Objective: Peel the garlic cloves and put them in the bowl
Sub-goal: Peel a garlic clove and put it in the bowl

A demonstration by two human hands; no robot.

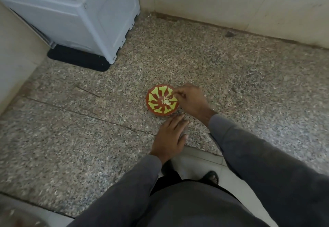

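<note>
Counter (249, 77) of speckled stone fills most of the frame, with a white appliance (74, 13) in the upper left on a black mat (78, 61), one of each. Lower down come my two grey sleeves and my two hands.

My right hand (192, 100) sits just right of centre, reaching over the right rim of the bowl (153, 95), its fingers curled together above the inside. Whether they pinch a clove or have just let one go, I cannot tell; the tips are too blurred. My left hand (169, 137) lies below the bowl, near it but not touching, fingers straight and close together, palm down on or just above the stone. I see nothing in it.

One bowl, red with yellow-green markings, stands a little left of my right hand at the frame's centre. In its bottom lie pale cloves (166, 101), three or so by my count, though they sit in a clump and the number is unsure. I see no unpeeled garlic and no loose skins on the stone.

I judge this to be the dropping-in step. Next, I need my right hand clear of the rim without nudging the bowl, then another clove to peel, if any remain out of sight.
</note>
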